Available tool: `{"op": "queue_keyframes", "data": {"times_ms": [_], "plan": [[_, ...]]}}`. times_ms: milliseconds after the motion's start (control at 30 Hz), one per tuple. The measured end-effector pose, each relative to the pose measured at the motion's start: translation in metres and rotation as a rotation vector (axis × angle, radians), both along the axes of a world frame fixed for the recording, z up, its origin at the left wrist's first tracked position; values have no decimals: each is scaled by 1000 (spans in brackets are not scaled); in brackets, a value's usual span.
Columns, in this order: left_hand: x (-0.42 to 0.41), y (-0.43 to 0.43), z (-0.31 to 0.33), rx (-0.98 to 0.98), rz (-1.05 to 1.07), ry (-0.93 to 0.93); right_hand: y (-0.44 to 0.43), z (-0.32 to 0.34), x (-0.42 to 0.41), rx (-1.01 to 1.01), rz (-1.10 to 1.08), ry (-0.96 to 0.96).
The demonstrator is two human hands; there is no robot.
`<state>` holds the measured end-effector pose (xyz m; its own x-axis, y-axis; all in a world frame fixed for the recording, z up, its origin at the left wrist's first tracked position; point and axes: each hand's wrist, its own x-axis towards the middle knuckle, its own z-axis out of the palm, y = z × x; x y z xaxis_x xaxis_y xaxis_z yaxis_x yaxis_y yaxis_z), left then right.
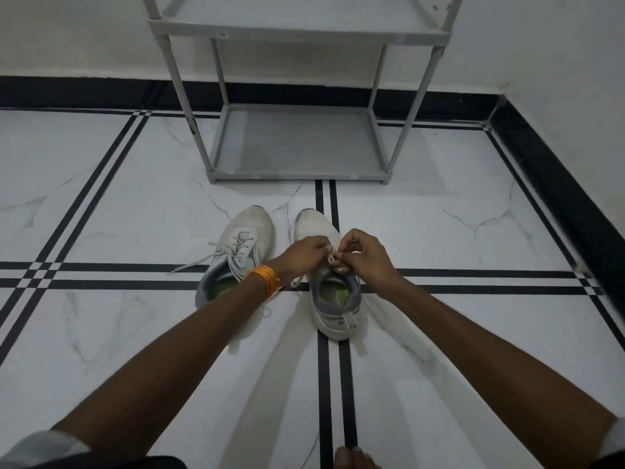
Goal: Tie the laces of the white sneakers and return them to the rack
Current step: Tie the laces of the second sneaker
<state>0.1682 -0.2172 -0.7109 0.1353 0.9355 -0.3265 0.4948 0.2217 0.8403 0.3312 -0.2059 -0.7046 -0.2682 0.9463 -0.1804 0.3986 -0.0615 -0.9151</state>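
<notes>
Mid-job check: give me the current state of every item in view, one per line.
Left white sneaker: on the floor, laces loose and untied.
Right white sneaker: on the floor, laces being tied.
Left hand: pinching the right sneaker's lace.
Right hand: pinching the same lace.
Grey plastic shoe rack: upright, visible shelves hold no shoes.

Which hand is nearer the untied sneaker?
Left. The left hand works just right of the untied sneaker; the right hand is farther right, over the other sneaker.

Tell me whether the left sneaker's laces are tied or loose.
Loose: the left sneaker has its laces trailing untied across the floor.
</notes>
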Motion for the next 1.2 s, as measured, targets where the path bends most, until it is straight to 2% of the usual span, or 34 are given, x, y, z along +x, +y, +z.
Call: {"op": "queue_keyframes", "data": {"times_ms": [67,167,367,467,700,800,900,1067,1133,1200], "plan": [[-1,-2,-1,-134,130,-230,-3,0,-3,78,61,-53],[-1,-1,1,-220,240,-373,-5,-1,-6,151,100,-191],[-2,0,-4,-231,318,-411,-1,-2,-6,101,101,-175],[-4,0,-4,-207,334,-411,-1,-3,-4,62,118,-109],[-25,-1,-17,-32,564,-116,3,-1,19,-145,27,78],[-35,-9,-27,29,491,142,-3,-10,36,-162,29,19],[-31,-12,-30,130,374,408,-7,-15,37,-192,-14,39],[-31,-11,-29,128,345,485,-8,-12,32,-180,-109,83],[-29,-10,-33,122,396,406,-9,-9,27,-195,-160,111],[-29,-6,-34,117,492,206,-7,-5,22,-240,-208,214]]}}
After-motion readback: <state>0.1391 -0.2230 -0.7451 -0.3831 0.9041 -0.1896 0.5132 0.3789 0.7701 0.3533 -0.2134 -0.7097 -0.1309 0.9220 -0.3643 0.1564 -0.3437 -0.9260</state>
